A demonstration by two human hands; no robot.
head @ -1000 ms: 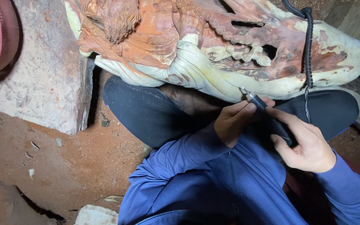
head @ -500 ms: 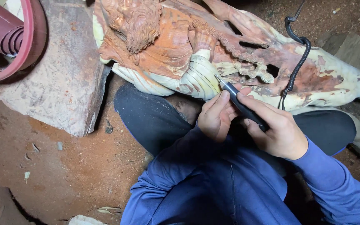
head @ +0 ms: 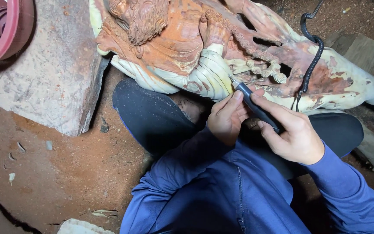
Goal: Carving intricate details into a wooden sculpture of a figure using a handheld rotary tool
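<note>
Dusty red floor (head: 66, 173). Both hands, left (head: 227, 118) and right (head: 293, 134), grasp tool (head: 256, 106), tip at carving (head: 204, 73). Slip could gouge fine folds; cable (head: 310, 65) may snag.

The carved figure (head: 187, 52) is laid across the person's lap; the stone block (head: 44, 82) is placed to its left; the coiled cable (head: 310, 65) is draped over it on the right.

Single view: head camera, looking steeply down from above wearer's lap, close range. Carving (head: 221, 56) fills upper frame; stone slab (head: 44, 82) left of carving; dirt floor (head: 66, 173) below slab. No second view.
</note>
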